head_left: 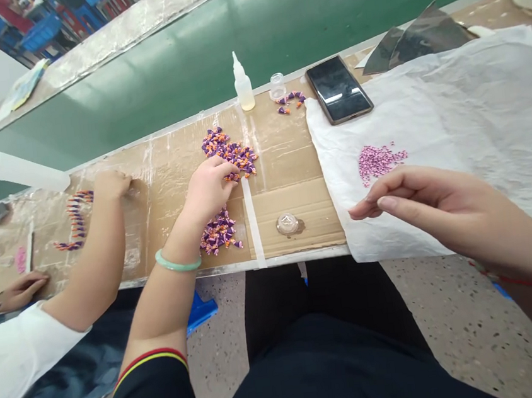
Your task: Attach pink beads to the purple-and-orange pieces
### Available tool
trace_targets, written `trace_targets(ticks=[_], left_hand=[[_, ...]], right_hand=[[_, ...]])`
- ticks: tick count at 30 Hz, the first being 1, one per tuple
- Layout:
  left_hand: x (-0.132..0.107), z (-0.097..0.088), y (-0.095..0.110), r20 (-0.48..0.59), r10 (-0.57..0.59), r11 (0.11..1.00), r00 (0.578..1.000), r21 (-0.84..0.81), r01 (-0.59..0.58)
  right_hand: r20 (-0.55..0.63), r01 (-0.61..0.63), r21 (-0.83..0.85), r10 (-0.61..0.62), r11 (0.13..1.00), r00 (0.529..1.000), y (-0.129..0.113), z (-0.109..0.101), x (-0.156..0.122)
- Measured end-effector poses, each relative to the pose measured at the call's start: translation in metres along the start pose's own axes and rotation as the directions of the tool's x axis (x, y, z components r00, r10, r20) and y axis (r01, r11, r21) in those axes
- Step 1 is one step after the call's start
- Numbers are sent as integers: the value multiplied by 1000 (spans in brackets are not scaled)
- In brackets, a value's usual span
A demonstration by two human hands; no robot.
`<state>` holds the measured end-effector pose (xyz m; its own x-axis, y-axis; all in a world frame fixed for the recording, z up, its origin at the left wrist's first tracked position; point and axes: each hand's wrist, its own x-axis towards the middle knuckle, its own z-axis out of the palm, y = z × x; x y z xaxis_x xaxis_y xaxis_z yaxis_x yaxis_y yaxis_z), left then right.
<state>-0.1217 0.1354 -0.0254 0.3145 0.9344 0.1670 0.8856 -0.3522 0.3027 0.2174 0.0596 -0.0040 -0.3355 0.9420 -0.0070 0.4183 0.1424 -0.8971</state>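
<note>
My left hand (210, 186), with a pale green bangle at its wrist, reaches into a pile of small purple, orange and pink pieces (244, 157). Its thumb and forefinger close on one of these pieces at the pile's near edge. More such pieces lie in a second heap (219, 234) below that hand. Over the edge of a white cloth (429, 125) hovers my right hand (431, 204), fingers together and thumb drawn close to them; whatever it may pinch is too small to see. Just beyond it, tiny pink pieces (378, 160) are scattered on the cloth.
A small clear dish (287, 223) sits on cardboard between my hands. Behind stand a dropper bottle (243, 87), a clear cap (277, 86) and a phone (339, 89). At left, a co-worker's arm (104, 241) rests near a curved row of pieces (76, 219) and a larger bottle (25, 170).
</note>
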Motion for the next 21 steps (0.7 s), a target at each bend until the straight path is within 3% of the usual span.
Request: trace_targets(ticks=[3,6,9,11,13,18,21], left_hand=[[0,-3,4,8,-44,998,999,-39,44],[-9,-9,17,-42,-182,931,982,-330,158],[-21,-15,36,29,-295,682,955,-694,231],[-28,-18,49,96,-313,499,945,-830,250],[-34,-20,62,119,-337,369,934,-896,248],[-40,-21,83,147,-368,201,918,-952,232],[-46,-19,91,173,-387,122,905,-964,237]], right_hand=[[-42,-35,8,35,999,998,4,-5,-2],[-83,-67,11,68,998,994,6,-11,-4],[-125,-95,10,95,995,988,7,-15,-6],[-139,-100,8,100,995,985,7,-16,-7],[-143,-98,10,99,995,985,7,-15,-7],[-165,-76,-12,73,997,984,7,-16,-6],[-228,25,-243,-82,970,970,18,-22,0]])
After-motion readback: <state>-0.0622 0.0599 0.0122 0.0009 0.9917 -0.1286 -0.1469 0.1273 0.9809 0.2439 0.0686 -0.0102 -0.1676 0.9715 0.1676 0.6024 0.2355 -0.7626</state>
